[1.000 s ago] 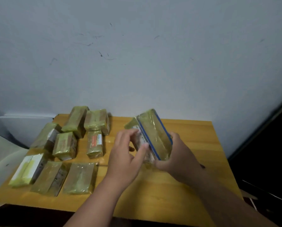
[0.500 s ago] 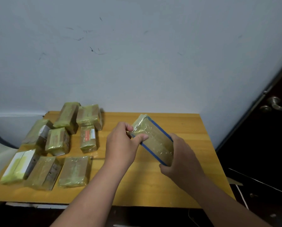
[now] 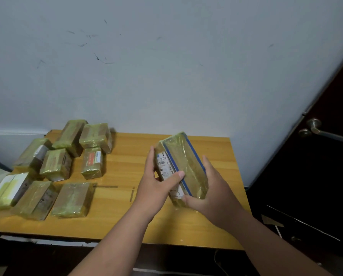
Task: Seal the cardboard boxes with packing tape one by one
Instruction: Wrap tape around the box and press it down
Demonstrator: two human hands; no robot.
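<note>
Since a moment ago we have turned the box [image 3: 181,168] upright above the table [image 3: 216,226], right of centre; left hand [image 3: 156,188] and right hand [image 3: 216,194] grip its sides, so taping looks nearly finished

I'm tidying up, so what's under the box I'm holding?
Under the held box, bare wooden table shows. The right hand covers its lower corner.

Light: dim, even, bluish indoor cast. Shadows: soft, faint beneath the boxes [image 3: 73,168]. Glare: mild sheen on the tape wrap. Right side falls nearly black. Wide-angle bending curves the door [image 3: 316,156] edge; detail slightly soft.
</note>
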